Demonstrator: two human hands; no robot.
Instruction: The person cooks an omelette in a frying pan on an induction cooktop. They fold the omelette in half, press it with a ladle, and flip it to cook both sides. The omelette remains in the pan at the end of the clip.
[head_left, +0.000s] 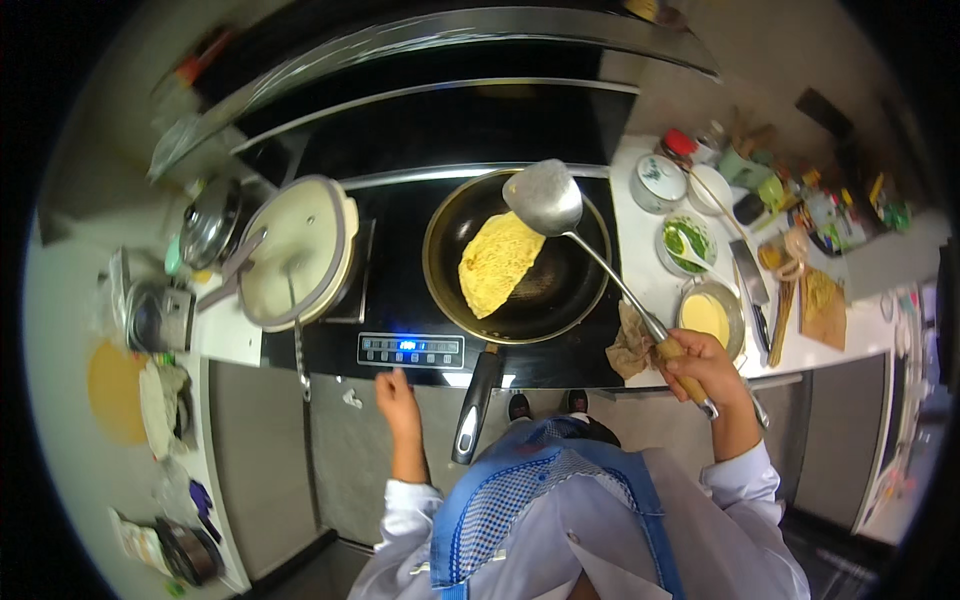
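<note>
My right hand (703, 365) grips the wooden handle of a metal wok spatula (555, 202). The spatula's blade hangs over the upper middle of a black frying pan (551, 300) on the cooktop. A folded yellow egg pancake (496, 266) lies in the left half of the pan, its upper right end close to the blade. The pan's black handle points towards me. My left hand (397, 394) holds nothing that I can see; its fingers are bent, with a fingertip near the lower edge of the lit cooktop control panel (411, 351).
A lidded pot (296, 259) with a ladle stands left on the cooktop. At right are a crumpled brown cloth (631, 341), a bowl of yellow liquid (705, 315), a bowl of chopped greens (697, 240), a knife (750, 281) and a cutting board (825, 334). A range hood crosses above.
</note>
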